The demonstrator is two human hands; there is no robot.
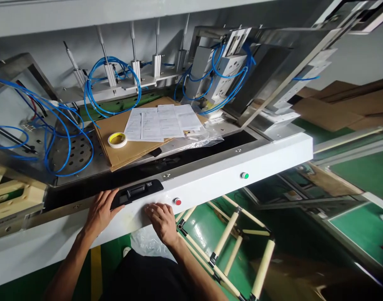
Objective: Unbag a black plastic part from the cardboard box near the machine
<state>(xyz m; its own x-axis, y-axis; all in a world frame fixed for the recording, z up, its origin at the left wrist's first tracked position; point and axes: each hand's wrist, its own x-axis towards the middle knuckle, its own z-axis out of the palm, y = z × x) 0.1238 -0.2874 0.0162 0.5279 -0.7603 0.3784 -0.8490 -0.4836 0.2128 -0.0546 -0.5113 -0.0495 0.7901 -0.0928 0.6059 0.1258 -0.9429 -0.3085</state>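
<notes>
Black handle (136, 191) sits recessed in the white front panel (210, 179) of the machine, near its left end. Your left hand (100, 212) lies flat against the handle's left edge, fingers (111, 196) spread and released, grasping nothing. Your right hand (161, 219) rests on the panel just below the handle, fingers loosely curled, empty, beside the red button (178, 202). A green button (244, 175) sits further right. Behind, a yellow tape roll (117, 139) and printed sheets (163, 122) lie on cardboard (122, 150).
</notes>
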